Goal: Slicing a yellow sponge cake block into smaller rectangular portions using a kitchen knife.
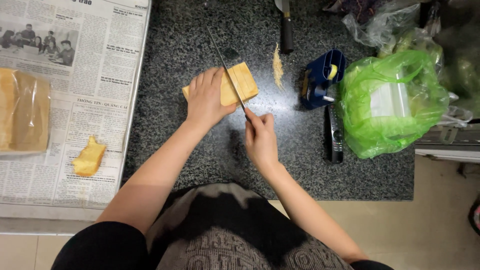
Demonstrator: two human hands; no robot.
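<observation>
The left hand (206,99) is lying flat on a yellow block (227,86), fingers pressed together and curling over its near-left part, pinning it to the dark speckled counter (200,165). The block is looking like a rectangular loaf or cake, pale golden, smooth-faced, with a few parallel lines showing on its uncovered end at one o'clock from the hand. The right hand (260,140) is sitting at about four o'clock from the left one, fingers closed around the handle of a long thin knife (226,70). The blade is running from that hand toward eleven o'clock, crossing the block just beside the left fingertips.

At two o'clock from the block a small heap of pale crumbs (277,67) is lying on the counter, and beyond it, at one o'clock, a second knife with a dark handle (286,30) is pointing off the top edge. At three o'clock a dark blue tape dispenser (320,80) is standing with a yellowish roll inside, a black remote control (334,135) lying just below it. Further right a translucent green plastic bag (392,105) is bulging around something pale and boxy, with clear plastic bags (380,22) behind it at one o'clock.

At nine o'clock from the hands a spread newspaper (95,75) is covering the counter's left part, carrying a torn yellow piece (89,159) and, at the far left edge, a large tan loaf in clear wrapping (22,112).
</observation>
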